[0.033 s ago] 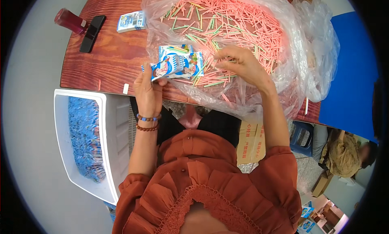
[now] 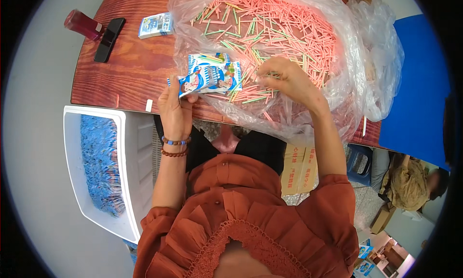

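Note:
My left hand [image 2: 177,107] is closed on the near edge of a blue and white printed packet [image 2: 191,84], tilted up over the table. Behind it, more blue and white packets [image 2: 225,75] lie overlapping, with a few thin sticks on the farthest one. My right hand [image 2: 289,80] hovers low over a loose heap of thin pink and green sticks [image 2: 308,39], fingers curled toward the thumb. A few sticks show between its thumb and fingers, though the fingertips are partly hidden. The heap lies on a large clear plastic bag [image 2: 354,61].
A white stack of packets [image 2: 156,25], a black phone-like slab [image 2: 110,40] and a red bottle [image 2: 83,24] sit on the wooden table [image 2: 140,61]. Left below stands a white bin [image 2: 123,172] of blue packets. A cardboard box [image 2: 296,169] and another person [image 2: 410,181] are at right.
My right hand's fingertips have shifted slightly to the right and drawn closer together over the sticks. My left hand and its packet have barely moved.

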The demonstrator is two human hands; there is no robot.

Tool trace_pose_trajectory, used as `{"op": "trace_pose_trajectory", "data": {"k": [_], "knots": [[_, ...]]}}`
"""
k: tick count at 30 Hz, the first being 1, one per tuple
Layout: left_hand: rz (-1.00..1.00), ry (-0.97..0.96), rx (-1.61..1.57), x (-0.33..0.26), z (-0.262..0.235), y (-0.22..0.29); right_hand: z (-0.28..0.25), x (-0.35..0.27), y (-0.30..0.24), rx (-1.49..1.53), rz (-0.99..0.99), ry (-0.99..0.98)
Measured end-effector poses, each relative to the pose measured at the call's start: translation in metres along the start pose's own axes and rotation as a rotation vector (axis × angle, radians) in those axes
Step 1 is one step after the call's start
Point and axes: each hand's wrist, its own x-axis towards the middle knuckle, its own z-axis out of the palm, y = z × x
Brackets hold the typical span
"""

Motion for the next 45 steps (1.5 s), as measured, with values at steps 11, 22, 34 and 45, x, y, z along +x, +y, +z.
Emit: {"op": "trace_pose_trajectory", "data": {"k": [11,22,34,45], "knots": [[-0.043,0.092,-0.007,-0.005,-0.003,-0.002,0.02,-0.005,-0.003,-0.5,-0.176,-0.128],[-0.07,0.08,-0.034,0.0,0.003,-0.009,-0.085,0.005,0.073,-0.532,-0.028,0.306],[-0.083,0.025,-0.04,0.004,-0.005,-0.012,-0.071,0.052,0.085,-0.331,0.083,0.052],[-0.103,0.109,0.008,0.001,0.014,-0.01,-0.053,0.078,0.079,-0.611,0.04,-0.092]]}}
